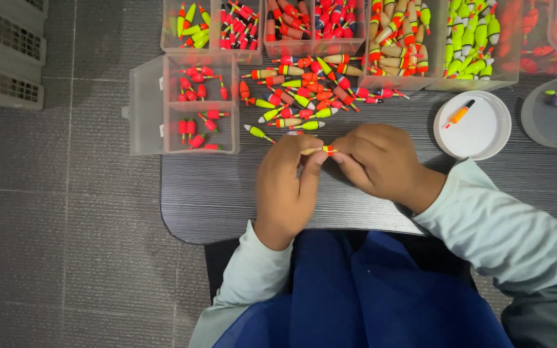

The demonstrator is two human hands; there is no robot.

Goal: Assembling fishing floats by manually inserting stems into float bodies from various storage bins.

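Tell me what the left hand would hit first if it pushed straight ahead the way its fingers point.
The left hand points up the table; past the small float pinched between both hands, it would likely first meet the loose pile of floats, though height above the table is unclear.

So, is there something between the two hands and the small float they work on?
No. The left hand and right hand both pinch the small float directly at the fingertips, above the table.

- left hand (286, 187) palm-down, fingers curled, thumb and forefinger pinched shut in a grip
- right hand (380, 160) angled inward, fingertips meeting the left's
- both forearms in pale sleeves
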